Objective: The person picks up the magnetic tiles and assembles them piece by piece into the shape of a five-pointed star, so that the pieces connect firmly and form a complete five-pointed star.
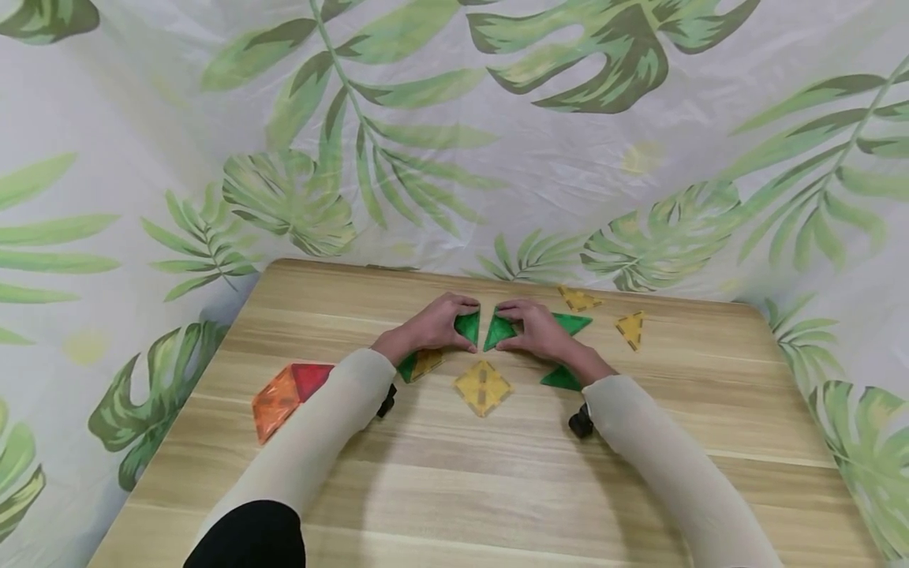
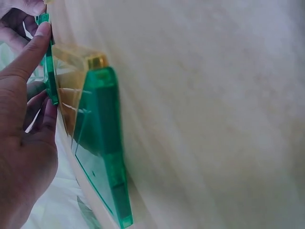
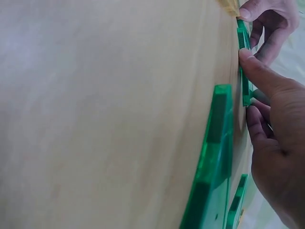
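Near the far side of the table, my left hand (image 1: 435,323) pinches a green triangular magnetic tile (image 1: 467,326) between thumb and fingers. Facing it, my right hand (image 1: 537,328) pinches a second green triangular tile (image 1: 499,331). A narrow gap separates the two tiles in the head view. Just nearer to me lie two yellow triangular tiles (image 1: 469,387), edge to edge as a diamond. Beside my left wrist, a green tile (image 2: 102,109) lies against a yellow tile (image 2: 69,88). Another green tile (image 3: 209,157) shows close by my right wrist.
Orange tiles (image 1: 273,406) and a red tile (image 1: 310,380) form a joined shape at left, partly behind the left sleeve. Beyond my right hand lie a green tile (image 1: 572,323) and two separate yellow tiles, one far back (image 1: 578,300), one farther right (image 1: 631,330). A leaf-patterned cloth (image 1: 426,181) hangs behind the table.
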A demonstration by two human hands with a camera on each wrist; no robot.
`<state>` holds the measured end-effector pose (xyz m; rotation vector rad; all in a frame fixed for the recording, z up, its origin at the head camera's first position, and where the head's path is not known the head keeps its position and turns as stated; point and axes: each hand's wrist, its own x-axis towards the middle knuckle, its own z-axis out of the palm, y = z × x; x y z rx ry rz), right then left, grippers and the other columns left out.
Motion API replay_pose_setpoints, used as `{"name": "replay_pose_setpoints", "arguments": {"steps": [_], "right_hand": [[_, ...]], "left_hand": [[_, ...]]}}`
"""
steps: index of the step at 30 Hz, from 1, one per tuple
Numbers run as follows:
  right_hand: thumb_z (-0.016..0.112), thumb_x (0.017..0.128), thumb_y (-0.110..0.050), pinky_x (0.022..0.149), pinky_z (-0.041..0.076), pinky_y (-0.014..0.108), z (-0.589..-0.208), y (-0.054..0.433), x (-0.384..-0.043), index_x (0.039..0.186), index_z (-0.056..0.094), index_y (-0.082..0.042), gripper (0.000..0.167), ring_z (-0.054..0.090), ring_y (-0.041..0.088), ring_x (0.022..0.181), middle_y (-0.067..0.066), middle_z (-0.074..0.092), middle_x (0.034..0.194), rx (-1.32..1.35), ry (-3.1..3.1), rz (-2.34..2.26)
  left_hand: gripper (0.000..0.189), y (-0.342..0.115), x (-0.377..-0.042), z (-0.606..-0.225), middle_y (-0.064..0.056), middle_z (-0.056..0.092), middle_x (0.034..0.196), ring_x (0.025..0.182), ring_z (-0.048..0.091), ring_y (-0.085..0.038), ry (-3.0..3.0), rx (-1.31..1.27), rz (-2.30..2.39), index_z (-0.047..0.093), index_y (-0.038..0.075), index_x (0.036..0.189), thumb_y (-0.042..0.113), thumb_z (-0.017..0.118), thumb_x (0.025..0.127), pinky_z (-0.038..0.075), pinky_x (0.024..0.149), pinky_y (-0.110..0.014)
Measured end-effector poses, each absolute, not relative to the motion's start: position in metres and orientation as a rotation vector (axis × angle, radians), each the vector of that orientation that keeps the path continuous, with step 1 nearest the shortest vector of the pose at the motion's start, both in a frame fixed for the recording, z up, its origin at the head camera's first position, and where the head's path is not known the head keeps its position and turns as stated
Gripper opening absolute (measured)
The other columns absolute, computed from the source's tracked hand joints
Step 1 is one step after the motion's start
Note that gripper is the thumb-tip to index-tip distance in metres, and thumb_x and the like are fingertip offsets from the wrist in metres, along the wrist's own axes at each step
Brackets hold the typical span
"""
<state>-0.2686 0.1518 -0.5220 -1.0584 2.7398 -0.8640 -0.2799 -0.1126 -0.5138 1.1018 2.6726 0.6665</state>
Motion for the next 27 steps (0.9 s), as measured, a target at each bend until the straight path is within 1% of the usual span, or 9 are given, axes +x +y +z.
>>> {"name": "replay_pose_setpoints", "arguments": {"steps": [6,15,21,27], "right_hand": [[0.087,0.091,-0.027,0.115,0.045,0.054,-0.523,0.144,-0.270,0.140,0.066,0.001,0.060,0.054,0.038,0.140,0.017,0.059,0.151,-1.048,2.691,-0.886],[0.084,0.093,-0.015,0.112,0.048,0.054,-0.519,0.143,-0.269,0.137,0.068,0.004,0.050,0.056,0.039,0.138,0.019,0.059,0.150,-1.036,2.641,-0.981],[0.081,0.093,-0.007,0.107,0.053,0.052,-0.509,0.166,-0.262,0.136,0.068,0.007,0.047,0.061,0.040,0.132,0.022,0.061,0.146,-0.951,2.634,-1.064],[0.082,0.093,-0.009,0.098,0.058,0.053,-0.503,0.208,-0.259,0.130,0.071,0.007,0.042,0.068,0.040,0.119,0.024,0.067,0.137,-0.926,2.731,-1.057]], "left_hand": [[0.084,-0.111,-0.280,-0.513,-0.021,0.054,0.155,0.143,0.050,-0.038,2.657,1.129,0.659,0.055,-0.007,0.148,0.037,0.090,0.085,0.041,0.120,-0.048],[0.084,-0.110,-0.276,-0.511,-0.021,0.052,0.157,0.144,0.049,-0.038,2.649,1.105,0.674,0.055,-0.005,0.150,0.037,0.090,0.086,0.041,0.120,-0.048],[0.080,-0.105,-0.264,-0.506,-0.018,0.047,0.161,0.150,0.042,-0.038,2.680,1.042,0.741,0.054,0.000,0.153,0.040,0.086,0.091,0.037,0.123,-0.050],[0.071,-0.085,-0.244,-0.495,-0.015,0.050,0.159,0.148,0.046,-0.034,2.640,1.074,0.782,0.055,0.002,0.152,0.038,0.081,0.096,0.040,0.122,-0.046]]}}
